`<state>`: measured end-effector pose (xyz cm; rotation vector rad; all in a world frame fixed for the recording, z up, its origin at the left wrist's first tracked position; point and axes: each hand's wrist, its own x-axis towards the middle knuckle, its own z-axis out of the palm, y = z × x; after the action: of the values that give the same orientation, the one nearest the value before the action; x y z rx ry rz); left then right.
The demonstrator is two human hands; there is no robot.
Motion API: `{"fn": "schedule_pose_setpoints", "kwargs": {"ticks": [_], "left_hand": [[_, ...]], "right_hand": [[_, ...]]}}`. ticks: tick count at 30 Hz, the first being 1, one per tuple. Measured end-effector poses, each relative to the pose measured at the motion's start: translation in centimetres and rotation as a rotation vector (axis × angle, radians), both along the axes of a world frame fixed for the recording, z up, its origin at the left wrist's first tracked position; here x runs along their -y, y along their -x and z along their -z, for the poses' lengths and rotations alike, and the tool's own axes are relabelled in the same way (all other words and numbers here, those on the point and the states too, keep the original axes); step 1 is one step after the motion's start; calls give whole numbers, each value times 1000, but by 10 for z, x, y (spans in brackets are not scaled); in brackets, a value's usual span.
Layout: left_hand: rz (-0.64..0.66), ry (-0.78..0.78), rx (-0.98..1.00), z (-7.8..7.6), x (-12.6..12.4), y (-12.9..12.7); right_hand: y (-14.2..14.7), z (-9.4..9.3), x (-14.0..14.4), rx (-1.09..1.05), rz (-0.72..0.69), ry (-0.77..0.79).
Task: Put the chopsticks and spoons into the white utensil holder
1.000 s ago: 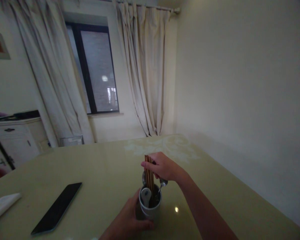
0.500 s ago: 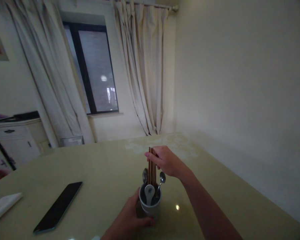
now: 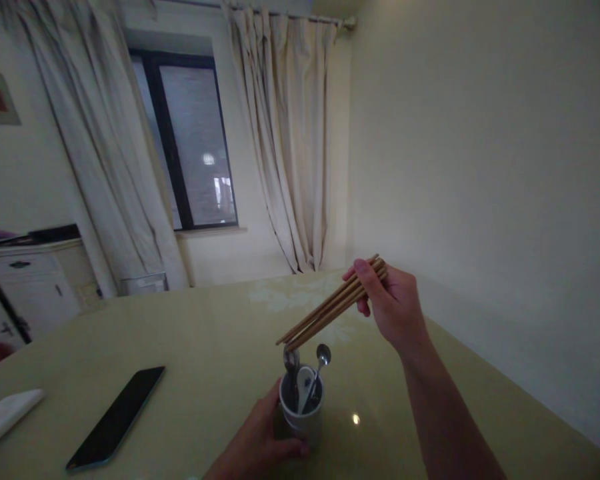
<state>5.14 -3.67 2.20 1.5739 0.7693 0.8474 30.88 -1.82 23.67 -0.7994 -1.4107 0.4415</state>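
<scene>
Head view: the bundle of wooden chopsticks (image 3: 333,305), a second ago standing in the utensil cup (image 3: 301,408), has been lifted clear and tilted toward 2 o'clock, pinched by the right hand (image 3: 393,307) fingers. The cup, spoons remaining inside, is wrapped by left hand (image 3: 260,443) fingers on the worktop (image 3: 205,360).

Lifted clear of the cup (image 3: 301,415) by the right hand (image 3: 393,308): the bundle of chopsticks (image 3: 331,305), upright among the spoons (image 3: 310,373) a second ago, now tilted, tips down-left just above the cup, upper ends raised to the right.
</scene>
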Motion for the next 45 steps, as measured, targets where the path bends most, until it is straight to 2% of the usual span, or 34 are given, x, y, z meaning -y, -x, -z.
{"fn": "schedule_pose_setpoints", "kwargs": {"ticks": [3, 6, 7, 9, 11, 12, 13, 15, 18, 21, 25, 30, 33, 37, 39, 42, 43, 45], "left_hand": [[-58, 6, -51, 4, -1, 8], [-171, -80, -105, -7, 0, 23], [-244, -151, -93, -17, 2, 28], [-475, -343, -57, -44, 6, 32], [-672, -493, -156, -76, 10, 27], [-699, -534, -234, -93, 12, 22], [-668, -581, -313, -107, 12, 17], [-519, -610, -473, -131, 9, 5], [-391, -598, -623, -151, 1, -7], [-408, -631, -777, -159, -6, -11], [-350, -667, -829, -164, -9, -11], [-327, -648, -871, -168, -11, 0], [-268, -671, -884, -167, -11, 5], [-348, -646, -929, -168, -9, 4], [-340, -655, -890, -170, -6, 3], [-218, -655, -764, -173, -8, 8], [-212, -644, -746, -172, -14, 14], [-315, -625, -769, -165, -31, 31]], "right_hand": [[11, 4, -2, 57, -59, 45], [19, 5, 1, 112, -104, 36], [22, 5, 3, 125, -108, 24], [30, 6, 8, 137, -114, 4], [40, 8, 12, 117, -148, 6], [45, 9, 14, 94, -181, 15], [49, 10, 14, 66, -221, 26], [53, 11, 13, 18, -283, 52], [47, 9, 6, -22, -228, 48], [38, 6, 1, -49, -96, -25], [34, 3, 8, 70, -200, 0], [35, 2, 17, 118, -79, -122], [38, 7, 14, 247, -121, -90], [44, 14, 11, 191, -94, -120], [46, 15, 13, 185, -139, -122], [45, 15, 12, 230, -308, -46], [43, 14, 10, 226, -332, -22], [37, 14, 3, 225, -295, 32]]}}
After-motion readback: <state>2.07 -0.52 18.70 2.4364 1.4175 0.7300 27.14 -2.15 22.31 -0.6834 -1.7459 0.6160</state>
